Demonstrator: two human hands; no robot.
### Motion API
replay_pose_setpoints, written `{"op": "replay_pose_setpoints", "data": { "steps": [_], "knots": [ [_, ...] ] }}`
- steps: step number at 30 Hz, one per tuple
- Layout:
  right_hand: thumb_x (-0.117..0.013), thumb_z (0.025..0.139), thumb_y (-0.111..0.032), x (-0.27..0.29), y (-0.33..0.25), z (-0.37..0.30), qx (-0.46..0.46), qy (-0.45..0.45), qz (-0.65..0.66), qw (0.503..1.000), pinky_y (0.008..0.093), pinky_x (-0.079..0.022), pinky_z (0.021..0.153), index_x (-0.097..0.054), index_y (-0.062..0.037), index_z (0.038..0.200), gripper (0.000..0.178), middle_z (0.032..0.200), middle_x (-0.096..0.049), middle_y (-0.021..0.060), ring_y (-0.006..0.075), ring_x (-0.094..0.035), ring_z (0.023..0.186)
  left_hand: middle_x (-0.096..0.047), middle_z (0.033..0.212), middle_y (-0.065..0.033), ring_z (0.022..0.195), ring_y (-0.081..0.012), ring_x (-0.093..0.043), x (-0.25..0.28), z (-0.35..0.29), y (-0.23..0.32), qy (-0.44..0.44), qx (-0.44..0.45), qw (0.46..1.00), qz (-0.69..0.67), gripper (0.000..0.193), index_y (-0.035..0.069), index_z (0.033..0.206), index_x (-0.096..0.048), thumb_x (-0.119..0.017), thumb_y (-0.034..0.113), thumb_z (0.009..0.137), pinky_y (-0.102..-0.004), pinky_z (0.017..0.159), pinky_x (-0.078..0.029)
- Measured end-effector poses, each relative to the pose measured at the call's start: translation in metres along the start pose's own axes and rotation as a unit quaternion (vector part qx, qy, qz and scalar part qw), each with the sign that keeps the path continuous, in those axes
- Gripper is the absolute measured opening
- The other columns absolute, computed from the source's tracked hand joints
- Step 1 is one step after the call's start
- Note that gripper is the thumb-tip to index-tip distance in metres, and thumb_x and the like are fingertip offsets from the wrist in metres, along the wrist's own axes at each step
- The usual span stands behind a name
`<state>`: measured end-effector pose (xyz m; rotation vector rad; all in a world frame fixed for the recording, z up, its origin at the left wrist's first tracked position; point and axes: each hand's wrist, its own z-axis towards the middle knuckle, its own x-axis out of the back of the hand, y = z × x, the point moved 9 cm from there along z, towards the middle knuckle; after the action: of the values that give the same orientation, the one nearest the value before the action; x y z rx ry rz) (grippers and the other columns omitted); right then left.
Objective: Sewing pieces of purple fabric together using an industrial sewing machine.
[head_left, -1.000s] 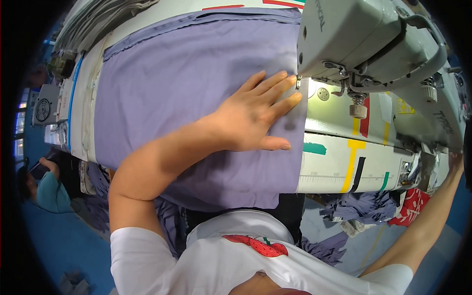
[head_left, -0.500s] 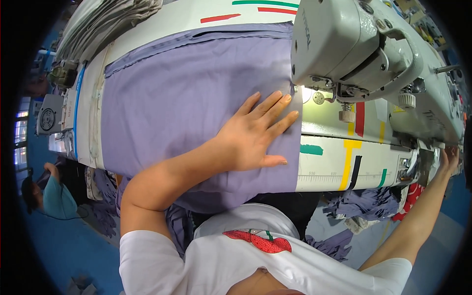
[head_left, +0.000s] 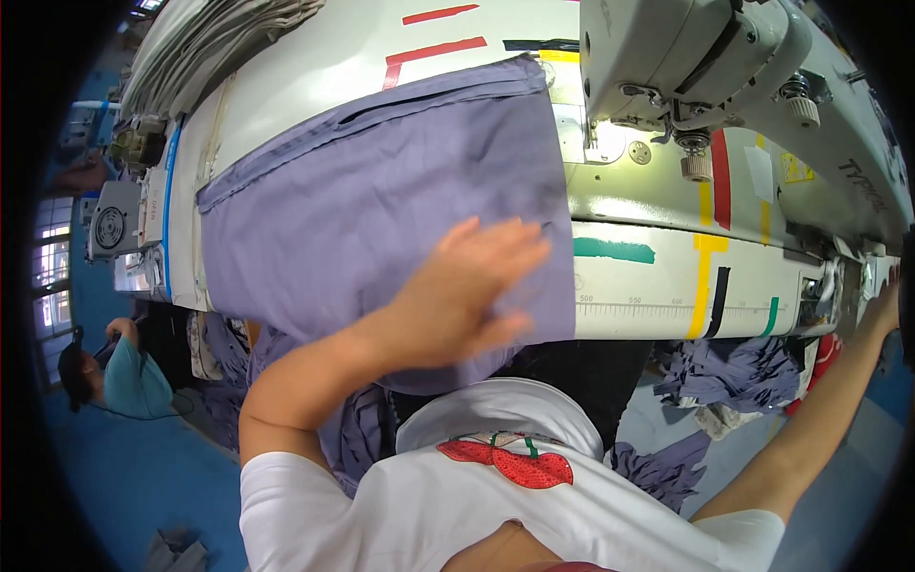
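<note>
Lavender-grey woven cloth panel: spread over the smooth white sewing table, left of the brightly lit metal needle plate and apart from it; droops past the front edge toward the lap.
Handling: likely light, soft and limp, hardly fragile; apt to slide and ruck on so slick a top.
Where to hold: best steered, by the look of it, under a flat palm near the straight right edge, or pinched at the far corners.
Folded lavender band: runs along the far edge in layers, with a dark slit-like gap; probably the stiffest part.
Surface: matte, finely creased, softly shadowed around the hand.
Bare left hand: poised over the panel, fingers loosely spread, blurred; contact with the cloth impossible to tell.
Bare right hand: reaches the machine's far right end, cut by the dark rim; grip impossible to tell.
White enamelled sewing machine: stands right of the cloth, hard and rounded, with a ribbed metal knob below.
Green tape strip: stuck flat beside the cloth's right edge.
Grey layered cloth stack: fans out at upper left.
Crumpled lavender cloth heap: lies below the table, at right.
</note>
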<state>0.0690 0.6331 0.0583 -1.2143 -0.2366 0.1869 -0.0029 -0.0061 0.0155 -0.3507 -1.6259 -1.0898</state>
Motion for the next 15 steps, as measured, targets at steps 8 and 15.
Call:
{"op": "replay_pose_setpoints", "data": {
  "steps": [8, 15],
  "knots": [
    [-0.071, 0.076, -0.010, -0.128, -0.095, -0.418, 0.336, -0.586, -0.286, 0.680, 0.0534, -0.029, 0.109, -0.062, -0.0047, 0.102, 0.028, 0.116, -0.063, 0.0123, 0.0273, -0.058, 0.114, -0.043, 0.143, -0.0156, 0.135, -0.0313, -0.037, 0.027, 0.107, -0.076, 0.160, -0.025, 0.975, 0.150, 0.084, 0.002, 0.135, -0.045, -0.073, 0.054, 0.074, -0.0505, 0.110, -0.029],
    [-0.078, 0.066, -0.031, -0.147, -0.129, -0.481, 0.334, -0.656, -0.164, 0.657, 0.0549, -0.025, 0.110, -0.054, -0.0030, 0.130, 0.074, 0.139, -0.049, 0.0130, 0.0276, -0.044, 0.132, -0.041, 0.145, -0.0134, 0.137, -0.0293, -0.036, 0.011, 0.145, -0.070, 0.104, -0.041, 0.982, 0.153, 0.090, 0.003, 0.136, -0.044, -0.073, 0.059, 0.072, -0.0519, 0.111, -0.028]
  ]
}}
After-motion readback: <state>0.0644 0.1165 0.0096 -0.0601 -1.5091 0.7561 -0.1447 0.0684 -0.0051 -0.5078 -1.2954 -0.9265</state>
